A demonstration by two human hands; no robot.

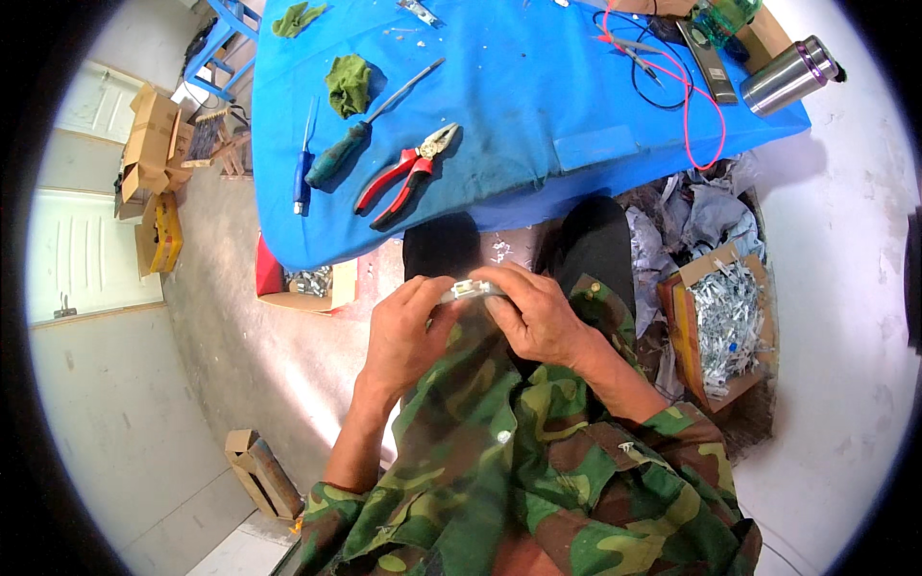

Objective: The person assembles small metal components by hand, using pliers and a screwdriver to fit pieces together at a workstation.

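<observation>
Above my lap, a small silver-white piece with a pale yellow-green middle (473,288) is held between both hands; its exact kind is too small to make out. The fingers and thumb of my left hand (411,322) close on its left end. My right hand (540,312) pinches the right end. Beyond them, on the blue-covered table (519,86), lie red-handled pliers (408,173), a dark-handled screwdriver (370,125) and a slim blue-handled screwdriver (304,168). A crumpled green cloth (348,84) rests near the screwdrivers.
An open carton of shiny metal strips (725,322) stands on the right, beside grey plastic bags (711,211). Under the table's left edge is a red box of small parts (309,281). A steel flask (788,77) and pink and black cables (687,82) occupy the table's far right.
</observation>
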